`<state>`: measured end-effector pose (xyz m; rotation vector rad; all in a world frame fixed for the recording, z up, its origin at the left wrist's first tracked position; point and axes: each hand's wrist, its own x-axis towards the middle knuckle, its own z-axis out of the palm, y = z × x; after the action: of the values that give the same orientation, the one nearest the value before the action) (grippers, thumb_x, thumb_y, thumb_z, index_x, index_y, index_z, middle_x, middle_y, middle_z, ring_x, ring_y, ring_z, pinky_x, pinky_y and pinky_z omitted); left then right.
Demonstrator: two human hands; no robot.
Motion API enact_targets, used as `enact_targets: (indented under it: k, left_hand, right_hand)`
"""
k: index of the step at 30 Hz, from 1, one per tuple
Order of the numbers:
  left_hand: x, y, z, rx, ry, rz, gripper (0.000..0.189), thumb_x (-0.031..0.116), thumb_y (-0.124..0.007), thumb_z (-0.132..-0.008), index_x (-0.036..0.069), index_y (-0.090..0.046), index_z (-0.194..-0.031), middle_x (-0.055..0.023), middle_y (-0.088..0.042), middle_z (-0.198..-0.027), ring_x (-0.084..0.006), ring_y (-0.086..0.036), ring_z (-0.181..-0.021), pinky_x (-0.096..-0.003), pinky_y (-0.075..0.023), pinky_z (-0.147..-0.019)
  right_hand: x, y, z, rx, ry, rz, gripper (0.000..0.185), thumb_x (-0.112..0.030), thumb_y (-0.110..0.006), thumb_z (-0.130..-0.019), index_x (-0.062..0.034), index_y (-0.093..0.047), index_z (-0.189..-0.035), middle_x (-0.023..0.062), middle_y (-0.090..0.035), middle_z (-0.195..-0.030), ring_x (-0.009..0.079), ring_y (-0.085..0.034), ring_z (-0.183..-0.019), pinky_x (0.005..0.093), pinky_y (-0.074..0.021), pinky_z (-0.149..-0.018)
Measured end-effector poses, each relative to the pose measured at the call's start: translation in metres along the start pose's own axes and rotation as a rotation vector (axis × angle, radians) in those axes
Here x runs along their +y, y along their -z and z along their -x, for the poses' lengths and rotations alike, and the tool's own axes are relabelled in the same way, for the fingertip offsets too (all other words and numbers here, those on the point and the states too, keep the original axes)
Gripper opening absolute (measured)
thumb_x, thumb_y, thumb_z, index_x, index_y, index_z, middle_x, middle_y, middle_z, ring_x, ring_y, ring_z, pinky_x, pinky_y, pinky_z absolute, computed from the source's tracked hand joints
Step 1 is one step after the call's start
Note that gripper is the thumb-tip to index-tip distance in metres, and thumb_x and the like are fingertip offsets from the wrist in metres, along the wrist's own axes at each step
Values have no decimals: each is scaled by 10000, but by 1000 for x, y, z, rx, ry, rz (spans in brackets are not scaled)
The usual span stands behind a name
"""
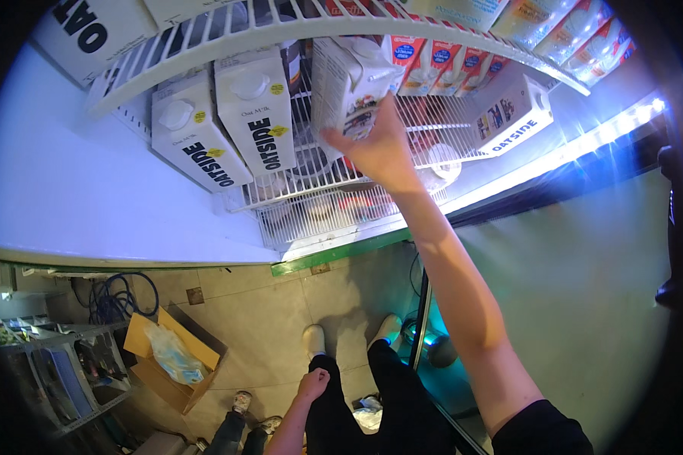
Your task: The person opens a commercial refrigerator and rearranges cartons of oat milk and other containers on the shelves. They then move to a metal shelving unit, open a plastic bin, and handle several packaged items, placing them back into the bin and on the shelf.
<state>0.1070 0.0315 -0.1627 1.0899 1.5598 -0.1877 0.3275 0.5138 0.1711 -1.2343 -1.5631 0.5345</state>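
Observation:
My right hand (375,151) reaches up into a lit refrigerator, its thumb and fingers around a white drink carton (341,85). This carton tilts, with coloured pictures on its front, and the hand covers part of its lower end. To its left, two white Oatside oat milk cartons (256,114) stand side by side on a white wire shelf (324,181). Another Oatside carton (509,122) is at the shelf's right end. Down by my left thigh hangs my left hand (314,382), fingers curled, with nothing visible in it.
Red-and-white cartons (438,68) line the back. An upper wire shelf (341,25) holds more cartons. The glass door (575,284) stands open at right. On the floor are a cardboard box (176,364) and a coiled blue cable (119,296). Another person's legs (233,429) show at lower left.

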Motion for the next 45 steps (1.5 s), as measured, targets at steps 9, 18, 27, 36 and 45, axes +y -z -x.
enact_targets:
  k: [9,18,27,36,45]
  left_hand:
    - [-31,5,16,0,38,-34,371,391,-640,-993,83,-740,-1173,-155,-784,-1106,-328,-748,-1064,-422,-579,-953]
    - [-31,3,14,8,80,5,373,395,-643,-988,89,-745,-1177,-151,-783,-1101,-331,-744,-1066,-417,-574,-956]
    - [28,-6,-15,-4,-3,-10,346,394,-665,-986,111,-744,-1168,-152,-786,-1072,-317,-752,-1042,-418,-582,-929]
    - [72,-1,-30,27,-104,10,364,375,-661,-993,66,-744,-1166,-144,-789,-1065,-308,-760,-1016,-409,-586,-911]
    - [7,-18,-30,-72,94,54,366,414,-680,-972,104,-751,-1153,-142,-787,-1062,-299,-755,-1022,-415,-581,-929]
  right_hand:
    - [37,16,-33,-359,-152,4,1029,-255,-991,-617,16,-444,-1445,166,-690,-1227,280,-721,-1023,387,-589,-900]
    - [19,-81,-40,101,-233,135,939,-228,-944,-641,54,-316,-1280,306,-466,-1226,523,-573,-1134,530,-553,-942]
    - [41,-20,-53,-397,-80,-15,845,-322,-905,-731,67,-462,-1336,287,-615,-1226,456,-611,-1187,485,-543,-987]
    - [67,197,2,806,-3,668,940,-345,-971,-686,130,-444,-1304,312,-486,-1383,400,-474,-1350,458,-406,-1102]
    - [64,186,14,302,-233,32,801,-133,-957,-677,-14,-512,-1332,148,-628,-1276,289,-641,-1231,497,-560,-1039]
